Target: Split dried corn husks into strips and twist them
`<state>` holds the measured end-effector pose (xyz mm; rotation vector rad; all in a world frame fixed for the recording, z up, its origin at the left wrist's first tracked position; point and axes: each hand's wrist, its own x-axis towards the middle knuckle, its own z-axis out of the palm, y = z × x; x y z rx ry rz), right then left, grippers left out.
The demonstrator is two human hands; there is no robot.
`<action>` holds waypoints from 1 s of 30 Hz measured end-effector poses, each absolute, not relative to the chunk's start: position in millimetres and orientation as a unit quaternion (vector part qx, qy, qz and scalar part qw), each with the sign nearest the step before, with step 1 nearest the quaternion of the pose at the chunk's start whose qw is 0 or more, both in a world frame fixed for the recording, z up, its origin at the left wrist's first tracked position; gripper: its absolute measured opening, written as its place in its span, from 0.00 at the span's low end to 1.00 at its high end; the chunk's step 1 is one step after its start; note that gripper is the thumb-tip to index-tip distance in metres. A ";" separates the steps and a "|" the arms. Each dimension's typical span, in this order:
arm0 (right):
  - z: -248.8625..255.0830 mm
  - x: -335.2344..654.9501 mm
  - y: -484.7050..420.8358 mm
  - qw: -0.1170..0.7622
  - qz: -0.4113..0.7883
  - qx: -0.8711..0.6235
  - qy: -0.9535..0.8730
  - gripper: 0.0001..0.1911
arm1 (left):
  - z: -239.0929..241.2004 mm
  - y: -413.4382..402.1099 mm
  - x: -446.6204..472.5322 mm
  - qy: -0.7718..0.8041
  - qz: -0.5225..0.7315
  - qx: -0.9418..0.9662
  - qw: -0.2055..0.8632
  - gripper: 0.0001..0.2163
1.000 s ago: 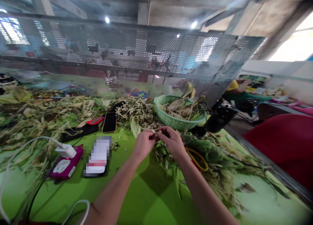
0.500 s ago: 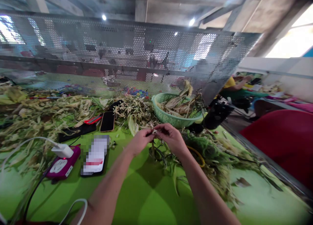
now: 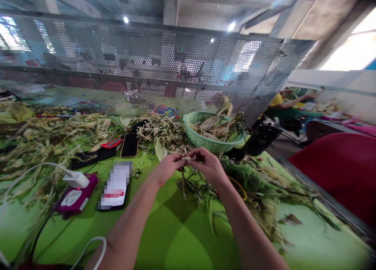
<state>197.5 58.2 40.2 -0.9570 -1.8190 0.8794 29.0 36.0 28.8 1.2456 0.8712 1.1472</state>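
Note:
Over the middle of the green table (image 3: 173, 238), my left hand (image 3: 168, 168) and my right hand (image 3: 209, 166) meet fingertip to fingertip. Both are closed in a pinch on a small pale piece of dried corn husk (image 3: 187, 158). A darker strip of husk (image 3: 183, 182) hangs below the fingers. Just beyond my hands lies a heap of short, knotted-looking husk pieces (image 3: 158, 131). A green plastic basket (image 3: 205, 143) holding dry husks (image 3: 213, 127) stands behind my right hand. Tangled green and pale husk fibres (image 3: 249, 176) lie beside my right forearm.
Left of my arms are a phone with a lit screen (image 3: 114, 188), a dark phone (image 3: 129, 144), a red cutter (image 3: 112, 142) and a purple power strip (image 3: 76, 195) with a white charger. A perforated metal screen (image 3: 141, 66) stands behind. Another person's arm (image 3: 296, 101) shows far right.
My hands stay nearly in place, fingers shifting slightly on the husk piece. The dangling strip now hangs lower and more plainly in sight. The far person's arm has moved outward.

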 end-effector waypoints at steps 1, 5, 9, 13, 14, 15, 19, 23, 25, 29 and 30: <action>41.2 198.1 57.8 0.435 0.370 -0.386 -0.725 0.12 | 29.1 35.8 28.9 0.371 0.488 0.541 0.576 0.16; 43.8 198.3 56.4 0.454 0.444 -0.395 -0.664 0.14 | 26.8 37.5 29.1 0.380 0.461 0.589 0.545 0.15; 42.2 195.2 56.2 0.456 0.465 -0.406 -0.642 0.14 | 20.1 41.5 30.6 0.376 0.451 0.628 0.510 0.13; 39.8 192.6 55.9 0.473 0.458 -0.406 -0.634 0.11 | 14.5 43.6 32.2 0.371 0.428 0.665 0.485 0.12; 39.1 192.1 55.9 0.479 0.456 -0.406 -0.631 0.10 | 14.1 43.4 32.5 0.372 0.425 0.672 0.479 0.11; 38.1 191.6 55.9 0.484 0.455 -0.408 -0.627 0.10 | 14.0 42.9 33.0 0.371 0.423 0.676 0.476 0.10; 32.9 189.7 56.4 0.507 0.452 -0.413 -0.606 0.10 | 16.2 39.6 35.4 0.352 0.424 0.678 0.487 0.09; 31.6 188.1 56.4 0.516 0.470 -0.412 -0.586 0.12 | 18.9 36.4 38.5 0.348 0.414 0.656 0.527 0.10; 34.2 187.9 56.0 0.514 0.480 -0.413 -0.578 0.13 | 20.5 35.6 39.4 0.360 0.424 0.619 0.555 0.12; 39.6 189.3 55.7 0.519 0.478 -0.417 -0.573 0.17 | 23.6 37.2 38.2 0.371 0.495 0.519 0.590 0.16; 39.6 189.6 56.0 0.509 0.472 -0.422 -0.584 0.17 | 24.1 38.1 37.3 0.368 0.513 0.497 0.595 0.16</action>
